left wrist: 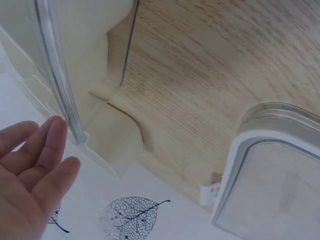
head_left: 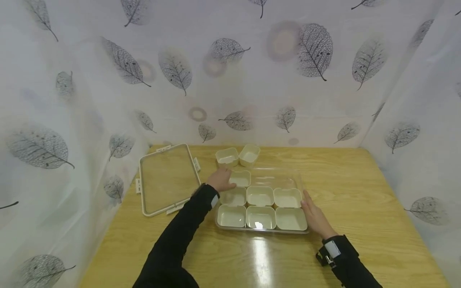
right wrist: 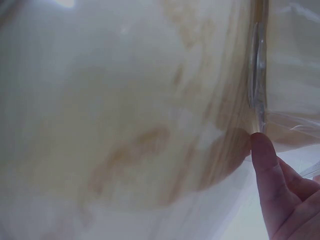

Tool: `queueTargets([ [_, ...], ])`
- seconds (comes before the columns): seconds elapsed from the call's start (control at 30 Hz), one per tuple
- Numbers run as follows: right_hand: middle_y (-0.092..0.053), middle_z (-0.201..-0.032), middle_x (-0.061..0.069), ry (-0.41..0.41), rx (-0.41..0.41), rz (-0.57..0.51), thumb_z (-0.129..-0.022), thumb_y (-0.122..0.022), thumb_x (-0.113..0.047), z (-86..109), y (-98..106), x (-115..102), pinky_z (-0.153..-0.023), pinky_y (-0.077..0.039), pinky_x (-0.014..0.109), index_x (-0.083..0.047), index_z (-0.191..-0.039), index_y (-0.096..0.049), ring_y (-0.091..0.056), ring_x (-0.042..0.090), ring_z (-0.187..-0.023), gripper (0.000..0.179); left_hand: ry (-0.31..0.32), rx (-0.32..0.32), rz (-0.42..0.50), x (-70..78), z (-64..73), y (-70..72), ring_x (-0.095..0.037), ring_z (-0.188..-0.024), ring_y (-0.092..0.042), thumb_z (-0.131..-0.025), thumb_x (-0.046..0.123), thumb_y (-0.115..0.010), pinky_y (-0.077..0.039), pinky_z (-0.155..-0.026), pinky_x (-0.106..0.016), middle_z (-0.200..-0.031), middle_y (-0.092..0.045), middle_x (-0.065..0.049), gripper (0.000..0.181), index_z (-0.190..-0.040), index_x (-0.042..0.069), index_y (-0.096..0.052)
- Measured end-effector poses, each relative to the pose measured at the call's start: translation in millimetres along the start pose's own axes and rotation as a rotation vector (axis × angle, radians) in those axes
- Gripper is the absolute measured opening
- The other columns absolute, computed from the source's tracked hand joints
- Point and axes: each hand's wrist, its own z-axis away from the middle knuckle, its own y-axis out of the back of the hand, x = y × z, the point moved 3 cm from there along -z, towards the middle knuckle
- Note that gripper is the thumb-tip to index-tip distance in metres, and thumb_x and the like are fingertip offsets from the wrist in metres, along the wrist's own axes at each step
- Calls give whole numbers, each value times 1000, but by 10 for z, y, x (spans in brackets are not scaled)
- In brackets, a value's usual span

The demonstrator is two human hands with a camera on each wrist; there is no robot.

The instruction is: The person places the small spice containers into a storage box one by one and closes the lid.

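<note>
A clear plastic box (head_left: 261,229) stands on the table with several cream cups in it, in rows. My left hand (head_left: 220,180) is at its back left corner, beside the cream cup (head_left: 240,178) there. In the left wrist view that hand (left wrist: 35,175) has loosely extended fingers, their tips close to the box's clear wall (left wrist: 59,75); contact is hard to tell. At the right side of the box my right hand (head_left: 317,216) rests against the wall with straight fingers. The right wrist view shows the thumb (right wrist: 265,155) by the box's clear edge.
Two more cream cups, a left one (head_left: 227,156) and a right one (head_left: 249,155), stand behind the box. A clear lid with a white frame (head_left: 143,188) and side clips lies to the left on the wooden table (head_left: 345,184). Leaf-printed sheeting (head_left: 237,88) surrounds the table.
</note>
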Motion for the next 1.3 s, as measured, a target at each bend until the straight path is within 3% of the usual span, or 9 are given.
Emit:
queueTargets([
  [0.13, -27, -131, 34, -2, 1, -17, -98, -19, -34, 4, 13, -4, -93, -24, 61, -1, -140, -4, -32, 50, -115, 56, -18, 45, 21, 39, -28, 29, -16, -58, -47, -81, 32, -60, -42, -53, -29, -68, -51, -4, 29, -77, 5, -54],
  [0.3, -27, -133, 32, 6, 11, -16, -98, -20, -34, -1, 19, 7, -94, -24, 60, -1, -141, -6, -33, 49, -115, 56, -21, 101, 0, 84, -49, 32, -12, -48, -35, -79, 25, -58, -33, -46, -26, -56, -38, 1, 34, -56, 12, -38],
  [0.4, -26, -133, 32, 10, 7, -11, -98, -20, -34, -4, 13, 10, -94, -24, 60, -1, -141, -5, -34, 48, -114, 56, 9, 104, -16, 91, -49, 16, -12, -47, -34, -79, 25, -57, -32, -45, -26, -55, -37, 0, 37, -52, 12, -34],
  [0.6, -28, -132, 33, 9, 9, -2, -98, -20, -33, -2, 29, -2, -94, -25, 60, -1, -140, -5, -35, 49, -113, 56, 45, 60, 35, 161, -77, 48, -13, -49, -35, -80, 24, -58, -32, -46, -26, -54, -35, 1, 38, -53, 11, -35],
  [0.9, -25, -133, 33, 13, 13, -3, -98, -20, -33, -6, 15, 3, -94, -24, 60, 0, -140, -6, -32, 50, -115, 56, -19, 49, -3, 351, -163, 56, -12, -45, -31, -79, 26, -56, -28, -45, -24, -48, -27, 5, 41, -50, 13, -31],
  [1.13, -21, -135, 32, 18, 20, -5, -98, -21, -32, -6, 2, 3, -95, -23, 59, 2, -140, -7, -29, 49, -117, 55, -25, -4, 120, 504, -225, 37, -8, -42, -25, -81, 23, -57, -20, -40, -21, -47, -23, 7, 42, -51, 12, -30],
  [1.3, -23, -134, 32, 14, 22, -3, -98, -22, -31, -11, 11, 8, -95, -24, 58, 2, -140, -7, -29, 49, -117, 55, -34, -40, 175, 630, -332, 3, -9, -44, -26, -82, 20, -58, -21, -42, -21, -48, -23, 6, 41, -52, 11, -31],
])
